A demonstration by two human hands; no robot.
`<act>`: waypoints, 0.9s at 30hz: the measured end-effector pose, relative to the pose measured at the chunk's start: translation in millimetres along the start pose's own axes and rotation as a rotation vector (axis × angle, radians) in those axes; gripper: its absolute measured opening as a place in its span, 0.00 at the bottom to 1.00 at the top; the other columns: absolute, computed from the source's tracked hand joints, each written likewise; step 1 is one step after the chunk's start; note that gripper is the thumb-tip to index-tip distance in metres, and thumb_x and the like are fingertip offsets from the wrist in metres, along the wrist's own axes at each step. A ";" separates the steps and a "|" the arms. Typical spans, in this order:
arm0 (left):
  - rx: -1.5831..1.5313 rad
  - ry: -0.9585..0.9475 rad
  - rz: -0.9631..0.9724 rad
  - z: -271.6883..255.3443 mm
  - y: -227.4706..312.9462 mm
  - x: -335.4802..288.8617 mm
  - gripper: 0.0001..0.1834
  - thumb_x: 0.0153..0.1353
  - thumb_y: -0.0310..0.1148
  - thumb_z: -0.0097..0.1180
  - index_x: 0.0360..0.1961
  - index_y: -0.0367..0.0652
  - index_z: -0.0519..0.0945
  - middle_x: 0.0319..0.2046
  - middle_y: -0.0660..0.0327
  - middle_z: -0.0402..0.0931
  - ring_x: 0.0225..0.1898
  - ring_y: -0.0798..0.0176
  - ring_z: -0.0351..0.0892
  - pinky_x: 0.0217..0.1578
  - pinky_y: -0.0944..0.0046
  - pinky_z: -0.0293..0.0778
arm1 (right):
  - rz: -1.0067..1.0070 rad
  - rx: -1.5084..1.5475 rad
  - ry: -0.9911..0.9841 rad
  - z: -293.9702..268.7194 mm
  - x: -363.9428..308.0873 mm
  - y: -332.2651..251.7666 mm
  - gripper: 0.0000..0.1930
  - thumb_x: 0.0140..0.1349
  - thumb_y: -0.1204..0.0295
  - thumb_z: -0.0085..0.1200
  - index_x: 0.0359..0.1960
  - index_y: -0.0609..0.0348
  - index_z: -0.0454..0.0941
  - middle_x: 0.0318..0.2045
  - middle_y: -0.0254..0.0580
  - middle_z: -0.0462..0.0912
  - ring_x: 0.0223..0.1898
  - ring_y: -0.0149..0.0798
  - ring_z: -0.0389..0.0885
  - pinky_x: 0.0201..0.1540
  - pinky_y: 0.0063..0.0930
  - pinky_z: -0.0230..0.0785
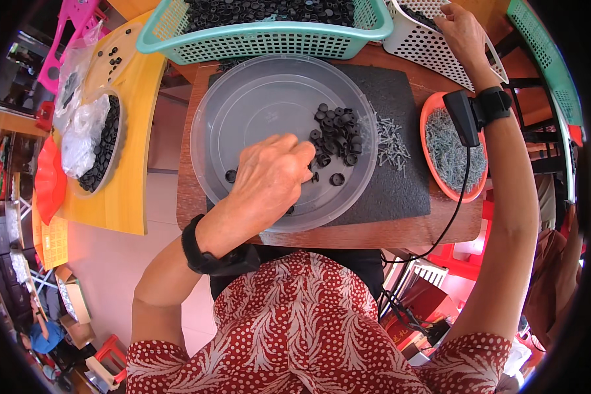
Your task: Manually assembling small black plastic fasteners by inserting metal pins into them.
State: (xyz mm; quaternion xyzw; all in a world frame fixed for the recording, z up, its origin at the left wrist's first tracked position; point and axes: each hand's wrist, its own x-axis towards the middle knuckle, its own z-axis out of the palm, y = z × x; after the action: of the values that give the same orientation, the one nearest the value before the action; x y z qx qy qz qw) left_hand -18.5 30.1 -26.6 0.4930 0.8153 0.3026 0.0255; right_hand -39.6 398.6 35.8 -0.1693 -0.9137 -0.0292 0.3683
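Observation:
Over the clear round plastic basin [249,121], my left hand [274,171] is curled closed, its fingertips together at a small black cap [314,176]. The palm hides part of what is there. A heap of similar black round caps [338,134] lies on the basin's right side, with a few loose ones near the hand. My right hand [463,36] reaches over the rim of a white perforated basket [427,56] at the upper right. Its fingers are bent and slightly apart, and I see nothing between them. Black pieces [417,16] lie inside that basket.
A green basket [262,47] full of black caps stands behind the basin. Loose screws [392,141] lie on the dark mat [400,190], beside an orange bowl [433,180] of screws. A cable [450,223] hangs from my right wrist. A yellow table [134,190] stands left.

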 end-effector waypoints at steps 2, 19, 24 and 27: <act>0.013 0.018 0.003 0.0 -1.9 -1.1 0.09 0.43 0.22 0.60 0.28 0.35 0.75 0.23 0.54 0.71 0.28 0.50 0.73 0.29 0.58 0.68 | 0.059 0.097 -0.021 -12.9 -6.3 -21.6 0.10 0.45 0.74 0.55 0.29 0.68 0.78 0.26 0.61 0.80 0.32 0.55 0.80 0.37 0.40 0.71; -1.253 0.015 -0.538 -32.4 9.2 -22.8 0.08 0.54 0.21 0.58 0.36 0.33 0.77 0.28 0.61 0.77 0.29 0.72 0.76 0.32 0.73 0.73 | 0.318 1.268 -0.502 -103.4 -182.5 -168.1 0.11 0.52 0.85 0.55 0.37 0.62 0.78 0.31 0.38 0.79 0.34 0.28 0.76 0.38 0.20 0.68; -0.916 0.203 -0.349 -25.5 25.3 -31.1 0.09 0.51 0.19 0.59 0.36 0.35 0.78 0.29 0.61 0.76 0.29 0.68 0.76 0.30 0.70 0.73 | 0.471 1.463 -0.507 -109.7 -188.7 -188.5 0.08 0.55 0.83 0.55 0.37 0.64 0.77 0.31 0.35 0.79 0.33 0.25 0.75 0.37 0.18 0.68; -0.356 0.311 0.050 -26.5 28.6 -30.6 0.12 0.48 0.18 0.61 0.36 0.31 0.77 0.29 0.55 0.76 0.30 0.62 0.77 0.29 0.69 0.72 | 0.671 1.564 -0.565 -108.8 -190.2 -190.5 0.06 0.57 0.82 0.55 0.36 0.65 0.76 0.30 0.33 0.79 0.32 0.23 0.75 0.37 0.16 0.68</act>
State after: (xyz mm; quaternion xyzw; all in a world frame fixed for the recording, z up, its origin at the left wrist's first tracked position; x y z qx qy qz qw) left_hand 10.7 2.0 2.0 0.4480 0.7309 0.5144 -0.0215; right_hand 97.1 145.2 -1.3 -0.1291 -0.6316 0.7536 0.1288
